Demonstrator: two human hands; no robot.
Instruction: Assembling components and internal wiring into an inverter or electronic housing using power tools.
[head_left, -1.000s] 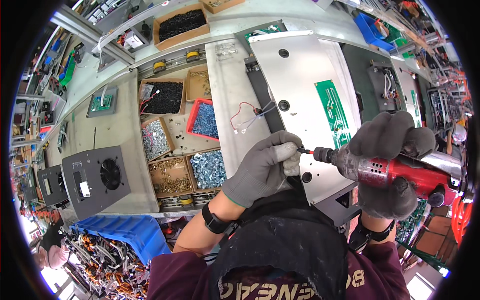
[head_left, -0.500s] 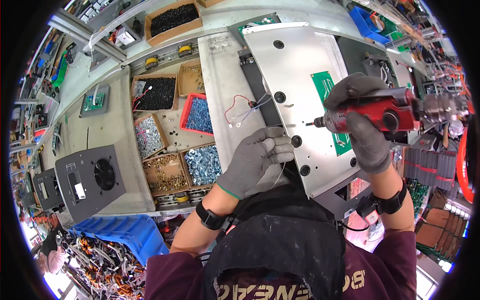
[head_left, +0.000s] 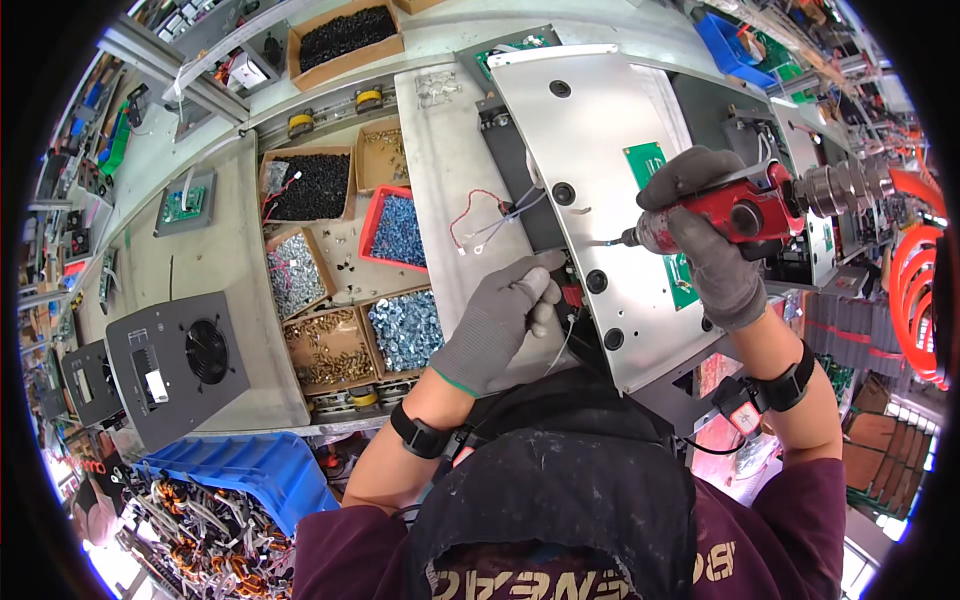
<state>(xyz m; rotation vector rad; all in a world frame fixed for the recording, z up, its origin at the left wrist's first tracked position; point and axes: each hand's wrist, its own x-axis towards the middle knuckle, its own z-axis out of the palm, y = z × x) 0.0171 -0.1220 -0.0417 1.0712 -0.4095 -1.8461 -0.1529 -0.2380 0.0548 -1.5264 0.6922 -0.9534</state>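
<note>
My right hand [head_left: 715, 240], in a grey glove, grips a red pneumatic screwdriver [head_left: 730, 215] lying sideways, its bit pointing left over a pale metal panel [head_left: 610, 160]. The bit's tip is close above the panel; whether it touches I cannot tell. Black round feet sit along the panel, and a green circuit board [head_left: 645, 163] shows at its right, partly hidden by my right hand. My left hand [head_left: 505, 320], also gloved, is closed beside the panel's left edge with fingertips pinched together; what they hold, if anything, is hidden. A small red part [head_left: 572, 296] shows beside those fingers.
Left of the panel stand a red bin of blue-grey screws [head_left: 398, 230] and a carton of blue-silver fasteners [head_left: 405, 330]. Loose wires [head_left: 490, 225] lie near the panel. A dark fan plate [head_left: 180, 365] rests farther left. An orange coiled hose [head_left: 915, 300] hangs at right.
The screwdriver and my right hand have shifted slightly left, bringing the bit farther over the panel. My left fingers have curled in and drawn back from the panel's edge, exposing the red part.
</note>
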